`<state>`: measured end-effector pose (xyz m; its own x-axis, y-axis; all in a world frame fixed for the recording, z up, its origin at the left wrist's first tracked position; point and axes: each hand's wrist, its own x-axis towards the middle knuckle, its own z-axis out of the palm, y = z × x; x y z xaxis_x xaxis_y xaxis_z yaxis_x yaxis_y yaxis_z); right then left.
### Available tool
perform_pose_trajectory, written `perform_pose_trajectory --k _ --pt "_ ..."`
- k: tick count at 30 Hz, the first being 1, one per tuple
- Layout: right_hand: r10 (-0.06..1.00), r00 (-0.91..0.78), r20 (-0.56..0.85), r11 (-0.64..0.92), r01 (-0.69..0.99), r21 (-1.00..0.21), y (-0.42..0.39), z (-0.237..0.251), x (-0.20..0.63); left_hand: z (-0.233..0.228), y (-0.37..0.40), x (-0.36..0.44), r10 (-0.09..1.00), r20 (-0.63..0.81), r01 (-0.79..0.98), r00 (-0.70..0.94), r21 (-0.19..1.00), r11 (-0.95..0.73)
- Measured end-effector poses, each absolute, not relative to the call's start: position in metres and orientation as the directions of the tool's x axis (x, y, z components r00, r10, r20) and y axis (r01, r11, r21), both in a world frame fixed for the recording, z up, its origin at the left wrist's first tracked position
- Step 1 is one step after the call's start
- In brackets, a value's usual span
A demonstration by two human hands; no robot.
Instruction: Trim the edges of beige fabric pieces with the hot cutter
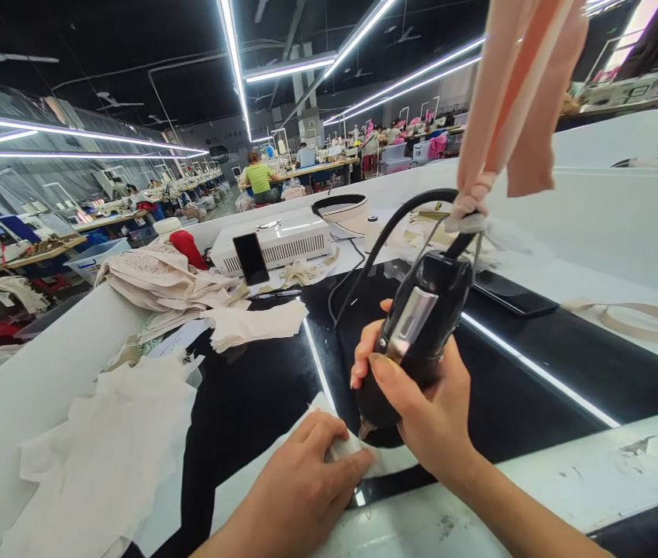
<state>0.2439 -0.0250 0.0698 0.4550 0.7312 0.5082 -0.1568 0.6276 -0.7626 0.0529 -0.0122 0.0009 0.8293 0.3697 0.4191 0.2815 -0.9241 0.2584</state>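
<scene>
My right hand (430, 403) is wrapped round a black corded hand tool (415, 333) with a silver lever on its side. The tool tilts, its small metal tip pointing down at a piece of white fabric (390, 461) and close to it; whether they touch I cannot tell. My left hand (311, 473) is closed on that fabric, thumb and fingers pinching a fold just left of the tip. Knotted pink fabric strips (508, 116) hold the tool from above by a wire loop.
A glossy black panel (270, 403) covers the worktop. Cut fabric pieces (101, 442) lie at left, with a fabric pile (160, 279) behind. Farther back are a white vented box (276, 240), a phone (251, 259) and a cream ring-shaped band (343, 213). A black cable (390, 225) arches from the tool.
</scene>
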Motion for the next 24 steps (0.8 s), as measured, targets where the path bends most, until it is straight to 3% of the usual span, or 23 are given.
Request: perform_pose_trajectory --k 9,20,24 --pt "0.766 0.452 0.457 0.573 -0.155 -0.805 -0.020 0.067 0.239 0.001 -0.011 0.054 0.380 0.430 0.292 0.819 0.258 -0.921" --pt "0.826 0.329 0.458 0.521 -0.135 -0.843 -0.027 0.079 0.253 -0.005 0.023 0.044 0.259 0.517 0.213 0.816 0.148 -0.966" --pt "0.817 0.313 0.484 0.533 -0.092 -0.841 -0.031 0.079 0.264 -0.004 0.035 0.047 0.273 0.533 0.253 0.801 0.112 -0.961"
